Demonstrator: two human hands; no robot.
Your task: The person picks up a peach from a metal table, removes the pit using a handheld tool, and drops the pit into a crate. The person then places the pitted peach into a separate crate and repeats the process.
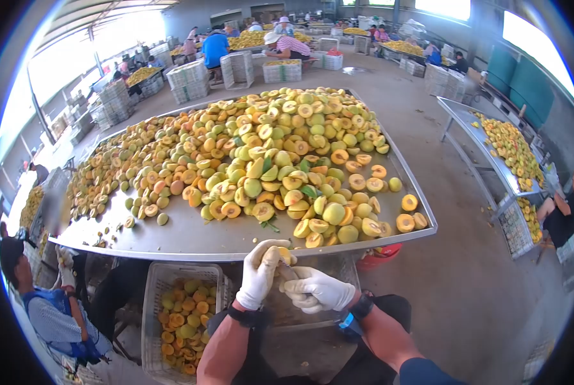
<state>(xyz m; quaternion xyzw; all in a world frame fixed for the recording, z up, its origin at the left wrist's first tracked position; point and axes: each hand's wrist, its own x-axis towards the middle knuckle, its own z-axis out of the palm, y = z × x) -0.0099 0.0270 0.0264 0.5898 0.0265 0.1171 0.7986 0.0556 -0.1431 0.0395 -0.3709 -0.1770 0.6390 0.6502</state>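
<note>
My left hand, in a white glove, is closed on a yellow peach half just below the table's near edge. Against the fruit from the right, my right hand, also gloved, grips a small pitting tool; its working end is hidden at the fruit. Beyond both hands a big heap of halved yellow peaches covers much of a rimmed metal table. Many halves show a brown pit or hollow in the middle, and a few green leaves lie among them.
Below the table on the left stands a white plastic crate of peach halves. A red tub sits under the near-right edge. At far left is a co-worker; another metal table with fruit stands right. Stacked crates are behind.
</note>
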